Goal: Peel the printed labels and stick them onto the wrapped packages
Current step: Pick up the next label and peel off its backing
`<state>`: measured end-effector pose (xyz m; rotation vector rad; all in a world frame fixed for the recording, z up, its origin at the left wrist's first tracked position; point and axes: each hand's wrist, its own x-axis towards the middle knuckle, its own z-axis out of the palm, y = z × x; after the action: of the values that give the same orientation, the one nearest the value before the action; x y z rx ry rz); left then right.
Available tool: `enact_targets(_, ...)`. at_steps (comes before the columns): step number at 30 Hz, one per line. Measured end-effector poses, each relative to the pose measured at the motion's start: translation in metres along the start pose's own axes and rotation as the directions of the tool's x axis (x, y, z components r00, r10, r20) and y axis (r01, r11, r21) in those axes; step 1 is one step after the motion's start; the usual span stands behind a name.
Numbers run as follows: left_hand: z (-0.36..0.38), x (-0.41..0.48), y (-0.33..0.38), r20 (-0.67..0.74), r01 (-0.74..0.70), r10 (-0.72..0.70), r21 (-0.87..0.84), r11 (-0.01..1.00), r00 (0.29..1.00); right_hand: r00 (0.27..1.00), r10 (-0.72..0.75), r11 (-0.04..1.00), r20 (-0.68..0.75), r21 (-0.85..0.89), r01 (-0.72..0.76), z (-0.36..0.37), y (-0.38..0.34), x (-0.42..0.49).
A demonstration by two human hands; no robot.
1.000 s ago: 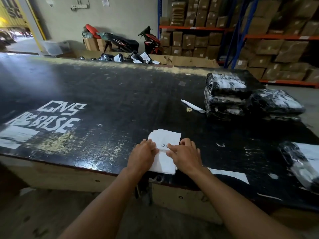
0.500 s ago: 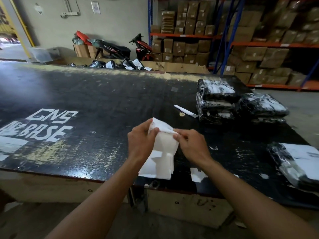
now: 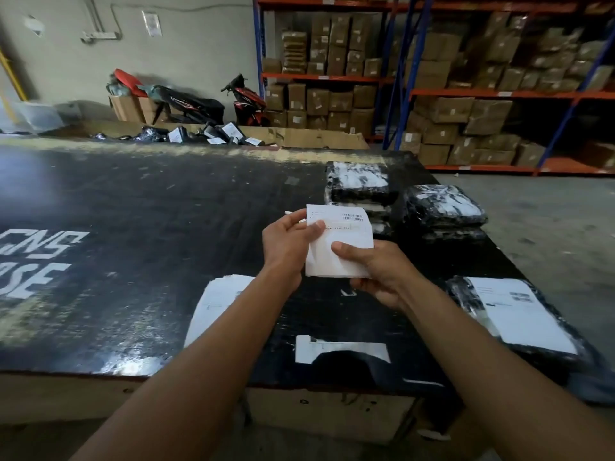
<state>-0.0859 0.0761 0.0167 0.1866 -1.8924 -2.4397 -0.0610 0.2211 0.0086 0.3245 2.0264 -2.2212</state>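
- Both hands hold 1 label (image 3: 346, 242) up above the table (image 3: 166, 227), centre of frame, printed side up.
- Left hand (image 3: 288, 242): thumb pressed on the sheet's upper left face, other fingers behind it, pinching that corner.
- Right hand (image 3: 382, 274): thumb flat on the middle of the sheet, fingers curled under its lower edge.
- Cannot tell whether the backing has begun to part from the label.

Progress, as judged:
- 1 labelled package (image 3: 519, 321) lies at lower right, white sheet on top.
- Stack of wrapped packages (image 3: 361, 188) and single package (image 3: 442, 207), upper right of centre: white patches on top may be glare or paper, unclear. Likely several left to do.
- Loose sheets (image 3: 216, 304) wait at lower centre, partly under the left forearm.
- White scrap (image 3: 339, 351) lies at bottom centre.

Edges and room:
- Loose sheets and scrap sit near the table's front edge; a careless sweep of a forearm could push them off.
- Labelled package lies close to the right-hand edge.
- The left half of the tabletop looks bare apart from painted letters.
- The stack sits just behind the held label, so a reach forward looks short and unblocked.
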Motion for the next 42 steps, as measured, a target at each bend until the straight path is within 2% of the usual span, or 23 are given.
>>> enact_targets(7,0.048,0.004,-0.011,0.092,0.044,-0.044,-0.005,0.999,0.995,0.998,-0.028,1.0,-0.061,-0.009,0.027,-0.057,-0.029,0.012)
enact_targets(14,0.045,-0.017,-0.036,0.229,0.059,-0.094,0.155,0.986,0.969,0.997,-0.01,1.0,-0.073,0.006,0.011,-0.085,-0.038,0.023)
enact_targets(23,0.04,-0.021,-0.029,0.263,0.079,-0.114,0.139,0.987,0.958,0.999,-0.002,0.997,-0.049,0.081,0.006,-0.083,-0.036,0.027)
enact_targets(42,0.035,-0.014,-0.022,0.351,0.049,-0.079,0.094,0.994,0.933,0.996,-0.008,0.997,-0.09,0.073,0.014,-0.074,-0.036,0.029)
